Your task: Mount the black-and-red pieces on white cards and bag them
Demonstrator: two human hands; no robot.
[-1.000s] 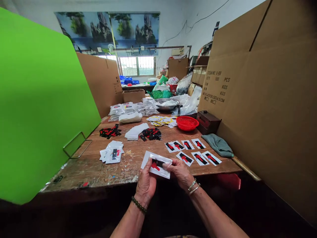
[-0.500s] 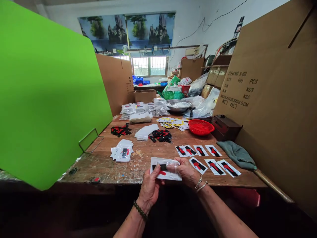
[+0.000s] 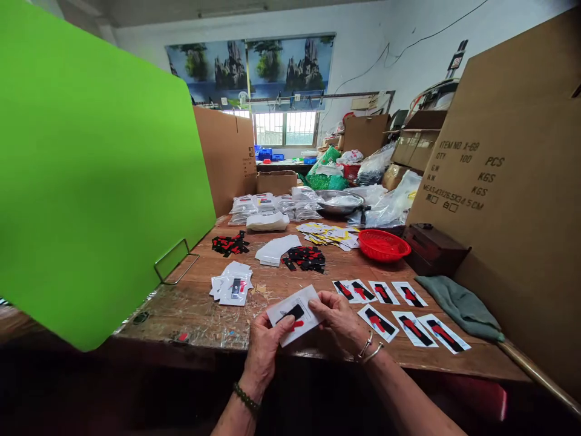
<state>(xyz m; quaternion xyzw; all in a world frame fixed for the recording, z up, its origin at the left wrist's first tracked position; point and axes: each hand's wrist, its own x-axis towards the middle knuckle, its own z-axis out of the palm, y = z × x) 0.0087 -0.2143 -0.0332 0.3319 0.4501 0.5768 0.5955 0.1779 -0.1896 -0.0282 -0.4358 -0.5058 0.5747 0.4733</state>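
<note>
Between my two hands is a white printed card packet [image 3: 302, 301], tilted, with a black piece and a red piece lying on it. My left hand [image 3: 263, 346] grips its lower left end, the thumb pressed over the black piece. At the upper right end, my right hand [image 3: 341, 320] pinches the packet between thumb and fingers. Right of my hands lie two rows of white cards [image 3: 382, 322], each bearing black and red pieces. A stack of similar packets [image 3: 235, 293] sits to the left.
Black-and-red pieces form two heaps [image 3: 230, 243], [image 3: 308, 259], with a fan of white cards [image 3: 275, 249] between. Behind are yellow-and-white cards [image 3: 329, 235], a red basket [image 3: 384, 247] and bundled bags [image 3: 275, 206]. A green panel [image 3: 104, 181] and cardboard [image 3: 512, 181] flank the table; a grey-green cloth [image 3: 458, 306] lies right.
The packet has turned so its right end points up. My right thumb now lies across its upper right end. The whole view has shifted slightly, moving the table right and down.
</note>
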